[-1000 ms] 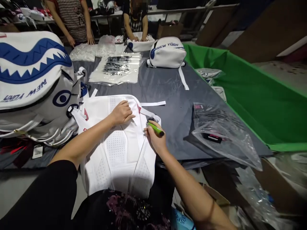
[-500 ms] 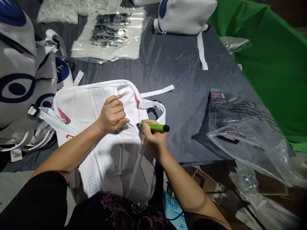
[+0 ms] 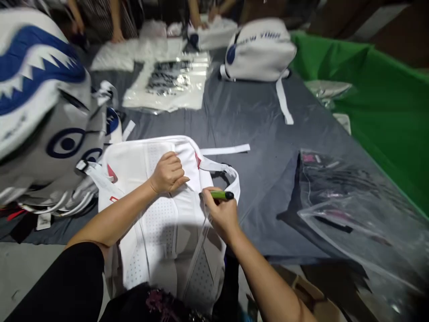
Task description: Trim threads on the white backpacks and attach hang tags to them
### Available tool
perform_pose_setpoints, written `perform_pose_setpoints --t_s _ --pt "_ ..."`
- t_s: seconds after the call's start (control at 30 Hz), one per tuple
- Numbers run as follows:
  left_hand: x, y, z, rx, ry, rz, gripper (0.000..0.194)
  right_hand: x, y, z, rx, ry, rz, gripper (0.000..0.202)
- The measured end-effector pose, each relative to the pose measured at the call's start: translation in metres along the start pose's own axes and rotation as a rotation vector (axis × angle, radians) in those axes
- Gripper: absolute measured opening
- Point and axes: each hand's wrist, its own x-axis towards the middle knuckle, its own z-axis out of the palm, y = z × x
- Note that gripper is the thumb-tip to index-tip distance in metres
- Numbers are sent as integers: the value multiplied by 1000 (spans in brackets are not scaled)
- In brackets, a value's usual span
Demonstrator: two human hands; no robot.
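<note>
Dark grey cloth covers the desk before you, where the white backpack lies back-side up, its lower end reaching towards your body. Your right hand, closed in a pinch, holds the green marker. A second ago that marker was by the shoulder strap; now it points inward at the panel's edge, so work seems centred there. Your left hand stays curled on the panel; whether it grips fabric, I cannot tell.
</note>
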Motion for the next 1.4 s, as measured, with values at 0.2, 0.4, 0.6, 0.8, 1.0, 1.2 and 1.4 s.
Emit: perform_pose_setpoints --t_s 0.2,0.4,0.6,0.8,1.0,1.2,1.4 --pt "47 -7 -51 264 138 -92 54 -1 -50 -37 153 -17 -235 28" --pt "93 68 -144 311 176 -336 69 -33 -135 -119 268 -10 -524 31" --pt "46 154 -213 220 -261 -471 56 -64 -138 -100 223 -7 -797 28" --pt "-30 110 -203 -20 -696 -356 19 -74 -81 -4 -30 26 -1108 36" --pt "-41 105 -219 -64 -694 -246 23 -87 -80 44 32 147 -1103 45" --pt "-5 55 -192 77 -703 -346 89 -104 -70 50 75 125 -1044 51" --pt "-17 41 -134 189 -928 -362 134 -92 -58 43 20 -66 -989 39"
